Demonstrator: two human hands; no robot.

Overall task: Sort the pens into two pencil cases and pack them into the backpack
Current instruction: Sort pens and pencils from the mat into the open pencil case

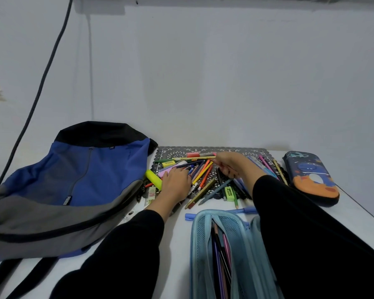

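The light blue pencil case (203,244) runs off the bottom of the view. It is unzipped, with several pens inside, and the right sleeve covers its right side. The backpack (78,180) lies flat at the left, its straps cut off below. The pens and pencils (203,171) lie heaped on a dark lace placemat (235,150), partly hidden under both hands.

The closed dinosaur pencil case (311,178) lies near the table's right edge. A bare strip of table (177,223) separates the backpack from the blue case.

The left hand (175,184) rests on the heap with its fingers fairly straight, touching pens. The right hand (231,165) is curled over the heap's middle, and it cannot be told whether it grips anything.
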